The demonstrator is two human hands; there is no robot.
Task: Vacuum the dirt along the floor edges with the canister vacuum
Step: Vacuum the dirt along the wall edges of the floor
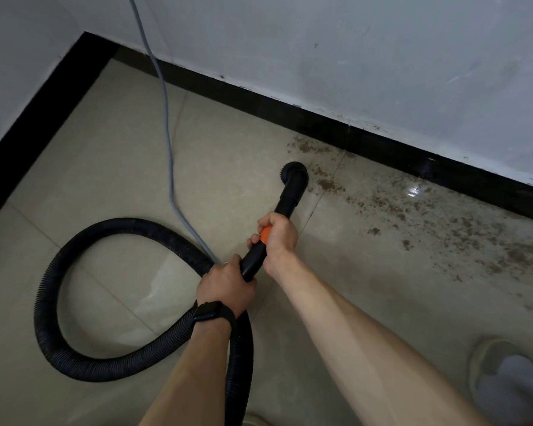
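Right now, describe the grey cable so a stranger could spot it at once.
Find the black baseboard under the white wall. A thin cable crosses it near the corner and runs toward the left hand. Unlike the thick ribbed hose nearby, it is smooth and pale grey.

left hand [225, 282], right hand [279, 238] clenched

Bare forearms [351, 318]; black watch [213, 313] on left wrist; pale slipper [486, 361], grey sock [516, 378].

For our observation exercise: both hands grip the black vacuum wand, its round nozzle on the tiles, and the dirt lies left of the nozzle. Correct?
No. The head view shows the dirt lying right of the nozzle; the left hand and right hand do grip the wand.
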